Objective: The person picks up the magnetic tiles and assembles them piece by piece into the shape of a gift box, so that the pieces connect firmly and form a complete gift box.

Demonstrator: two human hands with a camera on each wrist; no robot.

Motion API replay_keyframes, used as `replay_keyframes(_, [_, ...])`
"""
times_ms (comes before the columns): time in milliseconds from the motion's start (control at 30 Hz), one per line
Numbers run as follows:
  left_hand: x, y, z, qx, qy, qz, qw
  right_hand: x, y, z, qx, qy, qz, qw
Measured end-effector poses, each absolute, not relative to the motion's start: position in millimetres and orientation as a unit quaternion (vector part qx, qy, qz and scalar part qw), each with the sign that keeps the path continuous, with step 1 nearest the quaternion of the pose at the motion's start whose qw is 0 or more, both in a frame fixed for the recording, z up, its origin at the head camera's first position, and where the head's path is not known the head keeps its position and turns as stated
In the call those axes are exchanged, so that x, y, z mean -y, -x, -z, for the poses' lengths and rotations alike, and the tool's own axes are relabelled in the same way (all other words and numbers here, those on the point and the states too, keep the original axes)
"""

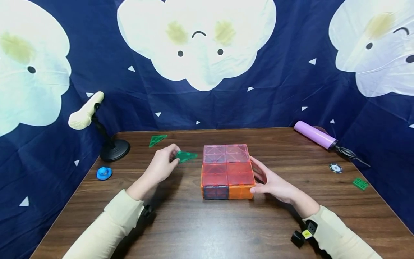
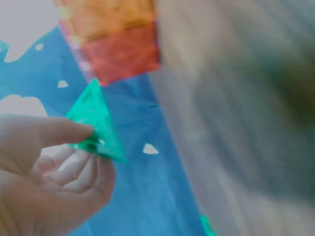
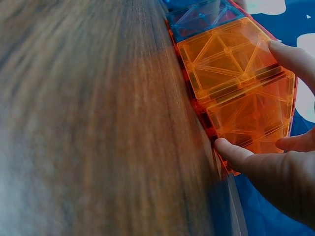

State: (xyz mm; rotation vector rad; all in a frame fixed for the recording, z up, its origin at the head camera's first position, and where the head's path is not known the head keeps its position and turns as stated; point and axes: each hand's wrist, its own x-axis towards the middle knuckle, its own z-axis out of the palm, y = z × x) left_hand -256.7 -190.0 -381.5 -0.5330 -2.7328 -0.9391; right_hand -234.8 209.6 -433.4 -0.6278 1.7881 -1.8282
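My left hand [image 1: 162, 162] pinches a translucent green triangular magnetic tile [image 1: 187, 156] between thumb and fingers, held off the table to the left of a box. That box [image 1: 215, 174] is built of magnetic tiles: red and pale pink on top, with a dark blue tile [image 1: 216, 192] and an orange tile [image 1: 240, 192] along the front. At its right side, my right hand [image 1: 275, 185] touches the tiles with spread fingertips, the thumb by the front right corner. In the right wrist view, fingertips [image 3: 229, 150] rest along the orange side wall [image 3: 251, 110].
A second green triangle [image 1: 157, 140] lies near the back edge. On the left stand a microphone on a black stand [image 1: 114, 149] and a blue rubber duck [image 1: 104, 173]. At right lie a purple pump [image 1: 314, 135], a poker chip [image 1: 335, 168] and a green brick [image 1: 360, 183].
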Motion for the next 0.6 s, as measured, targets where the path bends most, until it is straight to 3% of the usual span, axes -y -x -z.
replay_keyframes(233, [150, 251, 360, 0.886, 0.241, 0.372, 0.132, -210, 236, 433, -0.657, 0.233, 0.671, 0.251])
replay_keyframes(600, [110, 258, 365, 0.887, 0.287, 0.356, 0.067, -209, 235, 433, -0.659, 0.234, 0.670, 0.251])
